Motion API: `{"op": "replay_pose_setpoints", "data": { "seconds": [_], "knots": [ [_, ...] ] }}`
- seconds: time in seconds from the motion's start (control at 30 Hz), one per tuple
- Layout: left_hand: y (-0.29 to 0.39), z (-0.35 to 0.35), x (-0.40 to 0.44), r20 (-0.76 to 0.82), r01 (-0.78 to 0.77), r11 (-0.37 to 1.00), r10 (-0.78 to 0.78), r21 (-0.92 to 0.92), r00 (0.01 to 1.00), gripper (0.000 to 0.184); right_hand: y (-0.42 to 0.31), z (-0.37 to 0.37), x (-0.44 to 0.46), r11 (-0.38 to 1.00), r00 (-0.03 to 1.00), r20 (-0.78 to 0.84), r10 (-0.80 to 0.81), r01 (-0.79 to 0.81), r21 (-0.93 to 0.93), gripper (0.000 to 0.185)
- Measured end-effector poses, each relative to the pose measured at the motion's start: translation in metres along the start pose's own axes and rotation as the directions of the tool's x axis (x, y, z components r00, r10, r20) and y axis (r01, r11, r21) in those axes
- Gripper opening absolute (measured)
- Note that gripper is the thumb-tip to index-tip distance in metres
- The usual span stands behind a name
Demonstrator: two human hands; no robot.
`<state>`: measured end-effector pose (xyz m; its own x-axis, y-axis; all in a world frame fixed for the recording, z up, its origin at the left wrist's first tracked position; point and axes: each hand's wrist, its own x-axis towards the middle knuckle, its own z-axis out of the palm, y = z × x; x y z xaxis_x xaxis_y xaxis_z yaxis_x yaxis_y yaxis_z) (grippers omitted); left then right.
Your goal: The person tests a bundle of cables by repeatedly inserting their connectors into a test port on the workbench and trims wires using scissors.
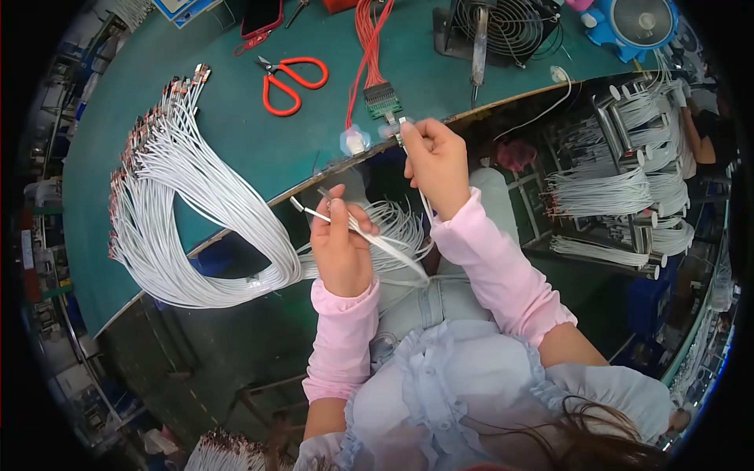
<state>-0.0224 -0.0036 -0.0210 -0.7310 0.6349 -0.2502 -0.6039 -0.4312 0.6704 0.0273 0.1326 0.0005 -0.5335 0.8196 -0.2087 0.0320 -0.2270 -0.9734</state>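
"Where are our hands just now?"

"Both are over the near edge of the green worktop (243, 157). Our left hand (343, 243) has its thumb and fingers closed on a thin white cable (377, 242), and the cable's end pokes out past the fingers on the left."

"And our right hand (436, 161)?"

"It is raised further forward, pinching a small pale connector (403, 132) between thumb and fingertips. We see that connector right by the metal port of a small green circuit board (382, 100); whether it is seated in the port, we cannot tell."

"Is it one cable that runs between our hands?"

"White cable drops below the right hand and white cable loops back toward the left, but we cannot tell whether they are one piece."

"What lies about the board?"

"A sheaf of thin red wires (369, 39) runs into its far side. Just to the left, at the worktop's edge, we have a whitish translucent lump (355, 141). Further left lie metal scissors with red loop handles (272, 69)."

"And the big bundle of white cables (239, 200)?"

"It lies curved on the left of the worktop, partly hanging over the edge near our left hand. Off to our right, more white cables hang on a metal rack (616, 129)."
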Motion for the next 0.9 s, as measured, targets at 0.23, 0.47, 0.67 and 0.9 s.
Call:
{"op": "replay_pose_setpoints", "data": {
  "seconds": [0.23,0.47,0.67,0.9],
  "knots": [
    [-0.001,0.018,0.003,0.022,0.057,0.998,-0.057,0.011,0.998,0.026,0.012,-0.005,-0.008,0.999,0.995,0.088,-0.036,0.033,0.032,0.022],
    [0.0,0.027,0.004,0.047,0.086,0.989,-0.092,0.123,0.995,0.026,0.01,-0.007,0.0,0.998,0.993,0.101,-0.059,0.061,-0.013,0.022],
    [-0.003,0.032,0.003,-0.024,0.125,0.984,-0.123,0.129,0.992,0.023,0.008,-0.006,0.001,0.999,0.997,0.073,-0.034,0.033,0.012,0.021],
    [-0.007,0.025,0.006,-0.046,0.126,0.99,-0.123,0.065,0.991,0.022,0.019,-0.006,0.0,0.997,0.993,0.089,-0.075,0.077,-0.022,0.02]
  ]
}}
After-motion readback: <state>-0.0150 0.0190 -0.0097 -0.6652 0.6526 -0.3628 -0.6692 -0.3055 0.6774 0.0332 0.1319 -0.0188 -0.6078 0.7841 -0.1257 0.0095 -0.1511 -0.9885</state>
